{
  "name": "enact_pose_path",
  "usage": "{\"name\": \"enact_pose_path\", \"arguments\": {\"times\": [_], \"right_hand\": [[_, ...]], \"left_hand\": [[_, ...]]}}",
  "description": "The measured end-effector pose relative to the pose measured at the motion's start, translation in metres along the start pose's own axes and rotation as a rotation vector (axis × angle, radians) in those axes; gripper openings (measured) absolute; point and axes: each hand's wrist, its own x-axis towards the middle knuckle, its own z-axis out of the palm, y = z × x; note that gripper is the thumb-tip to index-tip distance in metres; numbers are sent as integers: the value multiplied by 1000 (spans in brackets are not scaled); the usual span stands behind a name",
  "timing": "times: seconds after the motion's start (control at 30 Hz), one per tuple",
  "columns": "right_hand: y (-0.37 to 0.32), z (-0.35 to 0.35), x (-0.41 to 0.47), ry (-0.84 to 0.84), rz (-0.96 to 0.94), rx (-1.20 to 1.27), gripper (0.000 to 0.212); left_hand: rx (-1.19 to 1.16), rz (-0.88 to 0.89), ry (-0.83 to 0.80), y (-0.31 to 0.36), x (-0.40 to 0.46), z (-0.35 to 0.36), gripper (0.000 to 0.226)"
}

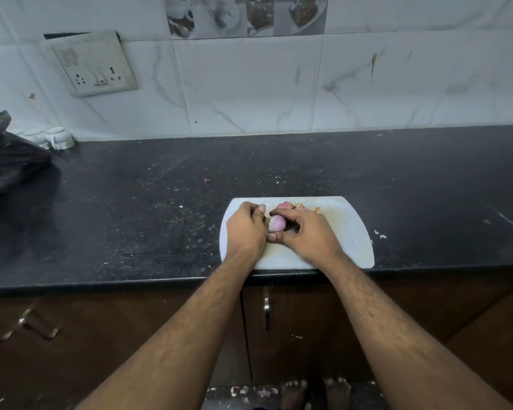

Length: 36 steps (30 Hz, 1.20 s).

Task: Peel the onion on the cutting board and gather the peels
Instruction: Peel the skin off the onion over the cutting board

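Head-camera view: a small pink onion (277, 222) is gripped between curled fingers (282, 216) of the right hand (305, 232) and steadied by the left hand (245, 229), whose fingers are closed against its near side where a scrap of skin appears to be pinched, both held low over the white cutting board (347, 232) at the front edge of the black worktop (131, 202). Loose peels (288, 205) are seen just behind the hands; flakes could be flicked off the board and scattered, since the slick bulb may slip under a hard tug.
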Motion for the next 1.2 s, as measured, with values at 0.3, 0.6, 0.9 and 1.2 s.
{"name": "enact_pose_path", "arguments": {"times": [0.3,0.6,0.9,1.2], "right_hand": [[1,-2,0,20,7,41,54],[3,-1,-2,2,1,71,51],[5,0,0,40,25,75,45],[5,-3,-2,26,19,117,39]], "left_hand": [[-132,46,-1,-1,-2,-1,49],[-33,119,-64,-6,2,2,25],[-11,105,-70,-1,-2,0,26],[96,186,-141,-3,-1,7,40]]}}
